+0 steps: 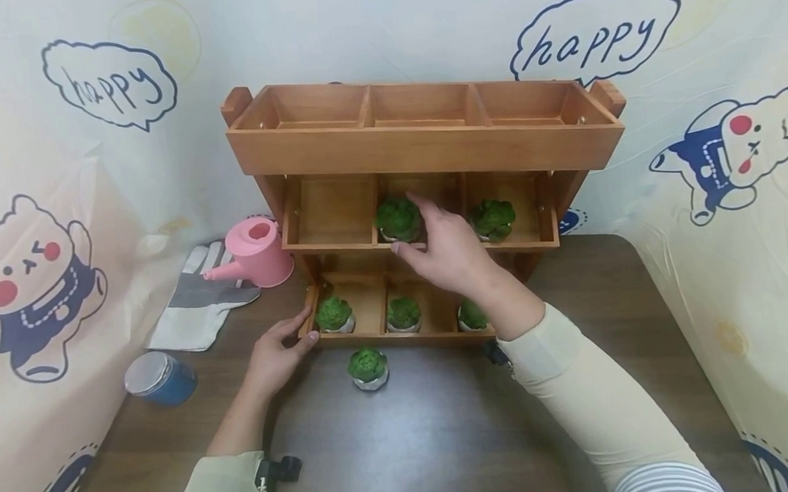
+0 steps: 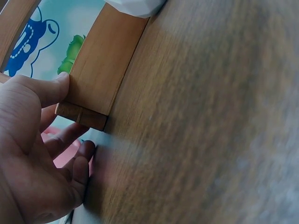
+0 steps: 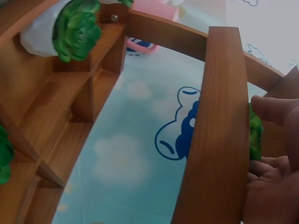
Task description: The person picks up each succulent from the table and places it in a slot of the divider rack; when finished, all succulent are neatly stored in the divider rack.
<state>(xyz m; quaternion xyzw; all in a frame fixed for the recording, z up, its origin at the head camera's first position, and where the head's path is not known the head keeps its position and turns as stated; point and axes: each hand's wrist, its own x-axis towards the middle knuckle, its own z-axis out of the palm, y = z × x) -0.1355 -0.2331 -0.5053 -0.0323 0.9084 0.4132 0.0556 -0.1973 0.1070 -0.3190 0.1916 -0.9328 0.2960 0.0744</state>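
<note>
A tiered wooden planter shelf [image 1: 432, 149] stands on the table. My right hand [image 1: 450, 247] reaches into the middle tier's centre compartment and holds a potted succulent [image 1: 398, 220]; its thumb lies in front and its fingers behind, partly hidden. In the right wrist view, the front board covers most of that pot. My left hand [image 1: 276, 356] grips the left end of the bottom tier [image 2: 105, 65], thumb on the front board and fingers at the end. Another succulent [image 1: 493, 220] sits in the middle tier's right compartment. One potted succulent [image 1: 368, 369] stands on the table before the shelf.
Three succulents, left [image 1: 334, 315], centre [image 1: 403, 315] and right [image 1: 471, 315], occupy the bottom tier. To the left are a pink watering can [image 1: 261, 253], grey-and-white gloves [image 1: 196, 301] and a blue jar with a silver lid [image 1: 162, 378]. Printed cloth surrounds the table.
</note>
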